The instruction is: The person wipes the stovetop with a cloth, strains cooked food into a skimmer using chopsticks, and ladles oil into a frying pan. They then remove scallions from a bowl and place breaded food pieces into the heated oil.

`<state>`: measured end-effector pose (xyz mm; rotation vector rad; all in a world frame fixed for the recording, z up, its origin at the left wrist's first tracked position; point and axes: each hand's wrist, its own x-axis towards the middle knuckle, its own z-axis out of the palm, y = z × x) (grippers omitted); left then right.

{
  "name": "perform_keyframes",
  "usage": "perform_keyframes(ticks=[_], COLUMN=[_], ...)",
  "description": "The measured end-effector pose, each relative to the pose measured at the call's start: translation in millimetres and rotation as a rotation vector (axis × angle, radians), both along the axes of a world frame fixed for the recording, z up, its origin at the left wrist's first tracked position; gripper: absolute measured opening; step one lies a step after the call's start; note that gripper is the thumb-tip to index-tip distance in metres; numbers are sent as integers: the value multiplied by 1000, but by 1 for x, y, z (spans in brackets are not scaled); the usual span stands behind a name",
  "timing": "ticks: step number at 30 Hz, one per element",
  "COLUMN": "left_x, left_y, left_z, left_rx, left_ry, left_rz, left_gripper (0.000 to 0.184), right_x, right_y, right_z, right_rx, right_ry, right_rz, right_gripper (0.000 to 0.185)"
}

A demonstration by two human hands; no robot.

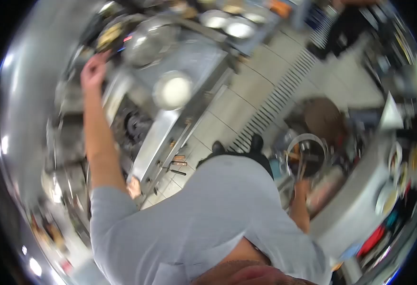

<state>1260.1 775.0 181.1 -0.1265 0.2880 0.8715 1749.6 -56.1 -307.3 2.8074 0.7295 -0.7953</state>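
Note:
My left hand point(94, 71) is stretched out over the stove side, with fingers partly apart and nothing visible in them. Just beyond its fingertips is a pan with yellowish food point(111, 35). A large shiny metal bowl point(152, 42) stands to its right. Low on my right side, my right hand point(301, 187) is closed around a thin, long-handled tool point(302, 167), whose kind is blurred. The tool's far end reaches into a round pot with a pale rim point(323, 148). What lies in the pot is dark and indistinct.
A bowl of white contents point(176, 92) sits on the steel counter point(194, 61). Near the burner point(136, 124), what looks like another hand point(133, 187) shows at the counter's front. A floor grate point(277, 97) runs ahead. Another person's dark-clothed legs point(344, 35) are upper right.

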Motion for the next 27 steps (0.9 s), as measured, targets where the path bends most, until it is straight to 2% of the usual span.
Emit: perform_keyframes(ticks=[1, 2, 3, 5, 8, 11, 14, 17, 18, 19, 20, 21, 23, 24, 27], left_x=[-1, -13, -15, -18, -23, -32, -47, -63, -69, -74, -77, -80, -87, -89, -96], left_y=[1, 11, 11, 8, -6, -11, -9, -9, -9, -9, -11, -11, -9, -8, 1], left_z=[-1, -12, -17, -20, -17, -18, -18, -20, -22, -24, -24, -25, -28, -28, -34], left_rx=[14, -9, 136, 38, 143, 161, 170, 198, 213, 228, 205, 220, 245, 254, 265], left_ry=[109, -18, 113, 53, 109, 114, 119, 131, 145, 158, 136, 152, 189, 217, 183], left_rz=[73, 18, 46, 50, 50, 56, 54, 29, 21, 14, 23, 21, 17, 19, 0], left_gripper=[81, 85, 87, 82, 79, 75, 71, 65, 64, 62, 70, 65, 57, 56, 54], right_x=[9, 7, 16, 26, 37, 86, 89, 105, 103, 80, 62, 56, 46, 55, 76], right_y=[20, 22, 19, 28, 37, -24, 22, 33, 43, 71, 90, 96, 109, 110, 140], right_z=[37, 56, 68, 97, 120, 25, 99, 152, 181, 238, 281, 303, 331, 325, 346], right_rx=[-87, 6, -51, 21, 15, 158, 297, 410, 499, 588, 677, 752, 886, 838, 795], right_ry=[58, -90, -92, -94, -38, -180, 577, 912, 960, 1008, 1055, 994, 870, 673, 275], right_rz=[-162, -145, -105, -298, -289, 152, -863, -1104, -1099, -1090, -1077, -974, -770, -551, -284], right_gripper=[32, 30, 29, 31, 34, 35, 29, 28, 29, 29, 30, 32, 34, 31, 26])
